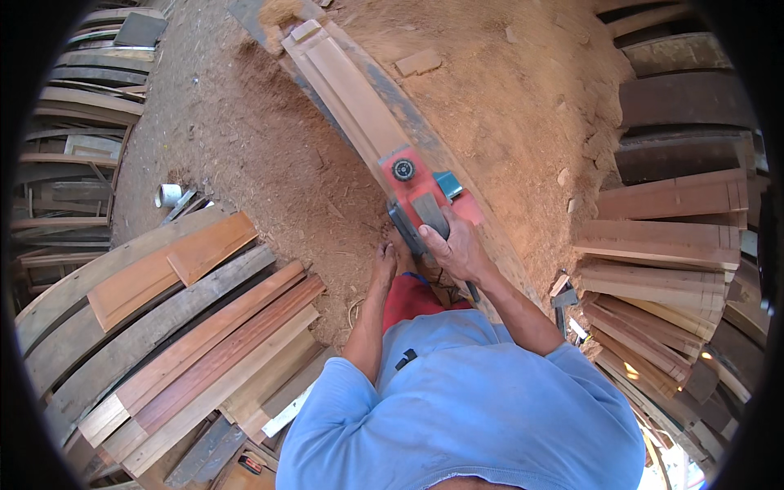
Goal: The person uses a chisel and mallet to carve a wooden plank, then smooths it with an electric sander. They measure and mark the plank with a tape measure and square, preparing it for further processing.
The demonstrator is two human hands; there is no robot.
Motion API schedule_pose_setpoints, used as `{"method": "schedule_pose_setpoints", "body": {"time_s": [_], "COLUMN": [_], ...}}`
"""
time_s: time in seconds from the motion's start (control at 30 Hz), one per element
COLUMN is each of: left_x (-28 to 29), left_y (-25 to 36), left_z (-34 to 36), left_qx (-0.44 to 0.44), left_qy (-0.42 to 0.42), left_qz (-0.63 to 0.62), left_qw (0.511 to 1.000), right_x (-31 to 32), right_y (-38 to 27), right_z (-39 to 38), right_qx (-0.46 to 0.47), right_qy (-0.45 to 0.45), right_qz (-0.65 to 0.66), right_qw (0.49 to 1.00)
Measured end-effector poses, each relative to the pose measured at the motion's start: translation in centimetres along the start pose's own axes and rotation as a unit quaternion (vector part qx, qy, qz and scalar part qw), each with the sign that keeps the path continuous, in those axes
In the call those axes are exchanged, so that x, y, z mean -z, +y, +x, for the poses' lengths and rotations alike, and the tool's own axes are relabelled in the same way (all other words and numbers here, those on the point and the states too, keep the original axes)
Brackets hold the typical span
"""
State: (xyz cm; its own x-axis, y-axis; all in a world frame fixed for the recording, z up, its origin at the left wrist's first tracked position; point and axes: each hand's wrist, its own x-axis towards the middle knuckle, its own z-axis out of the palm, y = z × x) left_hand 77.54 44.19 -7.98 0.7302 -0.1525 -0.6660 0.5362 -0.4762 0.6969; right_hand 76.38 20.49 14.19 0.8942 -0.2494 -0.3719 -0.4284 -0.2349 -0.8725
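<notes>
A red electric hand planer, with a round black knob on its front and a teal part on its right side, rests on the near part of a long wooden piece. My right hand is closed round the planer's rear handle, its thumb lying along the top. The wooden piece has a long step or groove along its left side and lies on a worn plank. My left hand is low, left of the planer and near my leg, seen almost edge-on; its fingers are too unclear to read.
Boards and panels are stacked at my left, with a white cup-like container beyond them. More boards line the right side. Sawdust and scraps cover the ground. A small block sits at the wooden piece's far end.
</notes>
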Motion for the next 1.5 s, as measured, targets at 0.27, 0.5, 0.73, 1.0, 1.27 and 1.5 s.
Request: {"method": "schedule_pose_setpoints", "body": {"time_s": [0.27, 0.5, 0.73, 1.0, 1.27, 1.5], "left_x": [1.0, 0.2, -0.7, -1.8, -4.2, -3.5], "left_y": [-2.6, -0.3, 5.8, 13.0, 17.4, 13.1], "left_z": [3.7, 5.5, 7.8, 10.1, 9.2, 11.3], "left_qx": [-0.007, -0.044, -0.048, -0.005, -0.101, -0.162], "left_qy": [0.002, 0.0, -0.028, 0.035, 0.024, 0.1], "left_qz": [-0.018, -0.057, -0.254, -0.437, -0.498, -0.088], "left_qw": [1.0, 0.997, 0.966, 0.899, 0.861, 0.978], "right_x": [-1.7, -2.0, -1.8, -2.0, -2.2, -2.5], "right_y": [-0.6, -1.6, -3.2, -4.1, -5.1, -7.3], "right_z": [4.0, 7.4, 10.8, 13.6, 16.3, 18.2], "right_qx": [0.038, 0.082, 0.061, 0.084, 0.088, 0.082], "right_qy": [0.049, 0.097, 0.066, 0.067, 0.072, 0.074], "right_qz": [0.016, 0.003, -0.003, -0.016, -0.018, -0.015], "right_qw": [0.998, 0.992, 0.996, 0.994, 0.993, 0.994]}}
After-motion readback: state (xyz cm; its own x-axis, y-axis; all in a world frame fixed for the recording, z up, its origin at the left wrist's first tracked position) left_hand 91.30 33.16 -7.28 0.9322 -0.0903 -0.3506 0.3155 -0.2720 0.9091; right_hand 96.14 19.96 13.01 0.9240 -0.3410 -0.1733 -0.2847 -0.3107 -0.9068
